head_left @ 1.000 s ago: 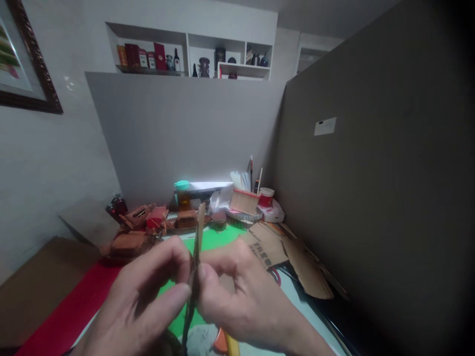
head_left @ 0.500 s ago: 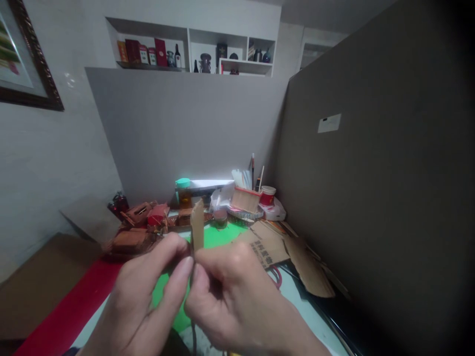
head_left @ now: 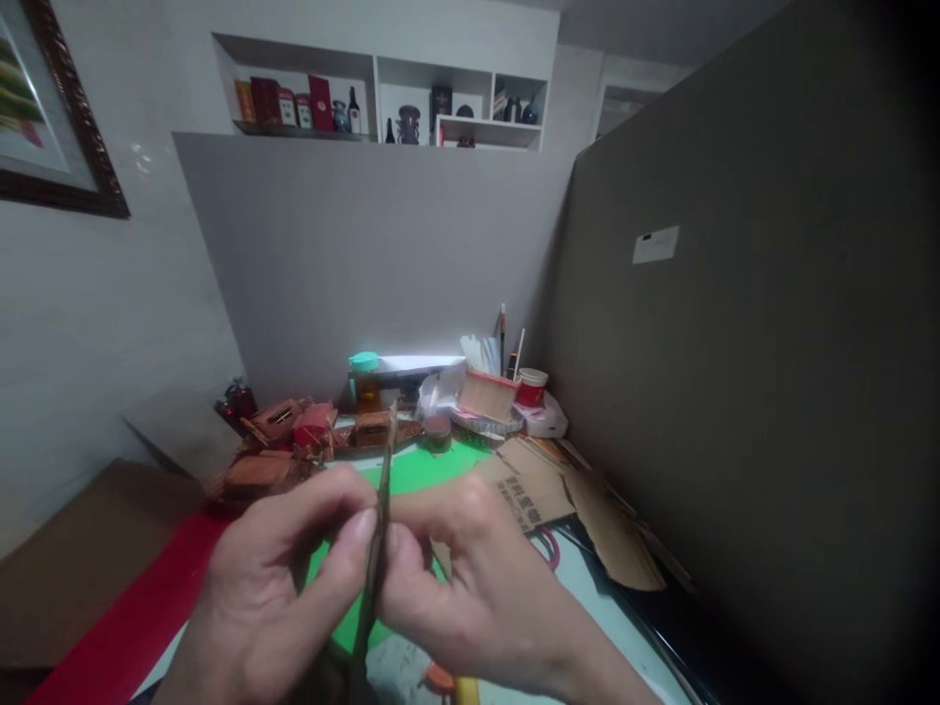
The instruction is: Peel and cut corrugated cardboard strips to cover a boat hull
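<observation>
Between my hands a narrow strip of brown cardboard [head_left: 388,460] stands nearly upright, its thin edge turned toward me. My left hand [head_left: 283,573] pinches it from the left with thumb and forefinger. From the right, my right hand [head_left: 470,573] grips the same strip at about the same height, fingers curled. Beneath them lies a bright green sheet [head_left: 422,472]. A printed piece of cardboard [head_left: 533,490] rests right of the green sheet, partly behind my right hand.
Brown and red model pieces [head_left: 264,475] crowd the left back. A jar with a turquoise lid [head_left: 365,382], a red and white cup [head_left: 531,389] and a small round jar [head_left: 438,434] stand behind. Torn cardboard [head_left: 613,534] lies right, beside a tall dark panel [head_left: 734,343].
The cardboard strip has turned from showing its flat face to showing its edge, and its lower part now shows between my hands. My hands have stayed in nearly the same place.
</observation>
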### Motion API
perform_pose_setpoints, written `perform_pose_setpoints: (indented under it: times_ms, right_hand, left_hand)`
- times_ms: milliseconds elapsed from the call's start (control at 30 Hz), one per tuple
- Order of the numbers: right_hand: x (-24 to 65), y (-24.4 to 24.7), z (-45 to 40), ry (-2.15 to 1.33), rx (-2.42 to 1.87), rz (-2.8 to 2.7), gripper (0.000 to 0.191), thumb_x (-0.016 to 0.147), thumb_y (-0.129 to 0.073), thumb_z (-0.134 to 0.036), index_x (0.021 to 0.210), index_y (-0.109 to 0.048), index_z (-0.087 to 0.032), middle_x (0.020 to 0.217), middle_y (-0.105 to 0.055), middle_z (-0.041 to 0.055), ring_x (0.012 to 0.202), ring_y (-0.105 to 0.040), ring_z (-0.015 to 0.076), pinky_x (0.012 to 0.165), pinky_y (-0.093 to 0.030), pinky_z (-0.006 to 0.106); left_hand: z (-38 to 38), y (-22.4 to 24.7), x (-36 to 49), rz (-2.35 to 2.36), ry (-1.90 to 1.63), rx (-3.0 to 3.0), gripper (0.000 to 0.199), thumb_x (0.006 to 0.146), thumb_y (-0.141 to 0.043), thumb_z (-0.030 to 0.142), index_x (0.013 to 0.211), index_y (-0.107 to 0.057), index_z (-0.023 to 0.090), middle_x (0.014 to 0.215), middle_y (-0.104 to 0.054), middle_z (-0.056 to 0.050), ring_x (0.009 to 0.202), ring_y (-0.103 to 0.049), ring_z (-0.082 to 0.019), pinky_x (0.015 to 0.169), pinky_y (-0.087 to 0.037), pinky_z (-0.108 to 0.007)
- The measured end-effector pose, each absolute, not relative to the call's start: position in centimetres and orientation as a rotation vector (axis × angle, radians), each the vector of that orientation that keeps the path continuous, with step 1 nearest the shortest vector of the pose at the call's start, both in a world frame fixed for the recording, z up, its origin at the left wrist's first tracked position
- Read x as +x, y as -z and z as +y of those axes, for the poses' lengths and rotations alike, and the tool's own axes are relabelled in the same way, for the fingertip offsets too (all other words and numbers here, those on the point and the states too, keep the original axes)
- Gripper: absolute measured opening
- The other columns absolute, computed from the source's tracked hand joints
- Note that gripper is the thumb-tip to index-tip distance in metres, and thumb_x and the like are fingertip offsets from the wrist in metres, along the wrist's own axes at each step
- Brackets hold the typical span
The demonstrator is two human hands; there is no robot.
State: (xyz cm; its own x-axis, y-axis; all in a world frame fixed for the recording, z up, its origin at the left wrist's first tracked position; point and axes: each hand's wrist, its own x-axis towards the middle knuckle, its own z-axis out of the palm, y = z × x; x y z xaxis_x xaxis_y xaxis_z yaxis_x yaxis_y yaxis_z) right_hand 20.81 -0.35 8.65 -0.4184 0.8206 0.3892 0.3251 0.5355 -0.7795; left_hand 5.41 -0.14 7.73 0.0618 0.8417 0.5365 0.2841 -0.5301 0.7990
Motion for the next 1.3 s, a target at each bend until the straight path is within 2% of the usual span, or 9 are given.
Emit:
perform_pose_setpoints:
  times_ms: [100, 167, 267, 367, 467, 667, 867, 1067, 1300]
  right_hand:
    - [20.89, -8.66, -0.30, -0.870, -0.872, -1.959, 0.032, 0.088, -0.046, -0.018, 0.060, -0.032, -0.019, 0.059, -0.029, -0.0063, 0.054, -0.028, 0.0066, 0.049, -0.023, 0.023]
    - [20.95, -8.62, -0.25, -0.909, -0.835, -1.934, 0.035, 0.094, -0.048, -0.026, 0.062, -0.036, -0.019, 0.061, -0.034, -0.0061, 0.056, -0.033, 0.0069, 0.050, -0.026, 0.022]
    - [21.03, -8.52, -0.22, -0.936, -0.796, -1.933, 0.036, 0.099, -0.045, -0.033, 0.065, -0.041, -0.019, 0.060, -0.040, -0.0060, 0.056, -0.036, 0.0071, 0.051, -0.028, 0.022]
    - [21.01, -8.48, -0.30, -0.890, -0.773, -1.954, 0.033, 0.097, -0.042, -0.024, 0.065, -0.038, -0.019, 0.059, -0.037, -0.0062, 0.054, -0.034, 0.0069, 0.050, -0.027, 0.022]
    - [20.90, -8.61, -0.49, -0.828, -0.822, -1.962, 0.029, 0.091, -0.042, -0.017, 0.063, -0.036, -0.020, 0.060, -0.036, -0.0058, 0.055, -0.033, 0.0070, 0.050, -0.027, 0.022]
    - [20.60, -8.70, -0.55, -0.898, -0.899, -1.901, 0.028, 0.082, -0.045, -0.015, 0.057, -0.033, -0.020, 0.056, -0.029, -0.0063, 0.049, -0.027, 0.0060, 0.044, -0.021, 0.022]
    - [20.86, -8.26, -0.19, -1.079, -0.849, -1.843, 0.028, 0.085, -0.045, -0.019, 0.059, -0.036, -0.020, 0.057, -0.030, -0.0060, 0.051, -0.027, 0.0065, 0.044, -0.021, 0.022]
    - [20.98, -8.37, -0.34, -0.931, -0.966, -1.892, 0.030, 0.084, -0.046, -0.017, 0.057, -0.033, -0.019, 0.054, -0.029, -0.0065, 0.048, -0.027, 0.0054, 0.042, -0.019, 0.022]
    - [20.92, -8.50, -0.58, -0.833, -1.019, -1.936, 0.033, 0.087, -0.048, -0.021, 0.057, -0.033, -0.019, 0.053, -0.029, -0.0065, 0.047, -0.026, 0.0050, 0.041, -0.018, 0.022]
  left_hand:
    - [0.09, -7.60, 5.08, 1.069, -1.417, 1.725, 0.022, 0.084, -0.059, 0.030, 0.063, -0.062, 0.025, 0.062, -0.055, 0.004, 0.055, -0.047, -0.013, 0.050, -0.037, -0.021]
    - [0.22, -7.52, 4.95, 1.046, -1.421, 1.665, 0.021, 0.081, -0.062, 0.029, 0.061, -0.060, 0.026, 0.059, -0.051, 0.004, 0.054, -0.045, -0.013, 0.049, -0.037, -0.021]
    - [0.25, -7.49, 4.94, 1.059, -1.465, 1.681, 0.017, 0.077, -0.066, 0.027, 0.060, -0.064, 0.027, 0.058, -0.050, 0.005, 0.053, -0.046, -0.013, 0.048, -0.038, -0.020]
    - [0.11, -7.55, 5.12, 1.086, -1.556, 1.797, 0.018, 0.076, -0.065, 0.020, 0.061, -0.068, 0.029, 0.057, -0.058, 0.006, 0.052, -0.051, -0.011, 0.051, -0.041, -0.017]
    - [-0.01, -7.59, 5.41, 1.050, -1.612, 1.891, 0.024, 0.076, -0.062, 0.015, 0.059, -0.065, 0.031, 0.054, -0.058, 0.008, 0.050, -0.052, -0.010, 0.051, -0.042, -0.016]
    - [-0.02, -7.10, 5.74, 1.070, -1.569, 1.742, 0.019, 0.073, -0.062, 0.021, 0.057, -0.065, 0.030, 0.053, -0.055, 0.008, 0.050, -0.049, -0.010, 0.048, -0.039, -0.017]
    - [0.01, -7.00, 5.57, 1.075, -1.382, 1.628, 0.022, 0.081, -0.058, 0.033, 0.060, -0.060, 0.024, 0.057, -0.046, 0.007, 0.053, -0.040, -0.009, 0.047, -0.033, -0.017]
    - [-0.35, -7.81, 5.80, 1.193, -1.296, 1.894, 0.029, 0.092, -0.050, 0.040, 0.067, -0.050, 0.024, 0.061, -0.037, 0.008, 0.052, -0.036, -0.009, 0.047, -0.028, -0.020]
    - [-0.09, -6.98, 5.52, 1.229, -1.458, 2.435, 0.023, 0.095, -0.042, 0.021, 0.074, -0.051, 0.024, 0.059, -0.044, 0.008, 0.048, -0.042, -0.007, 0.052, -0.033, -0.019]
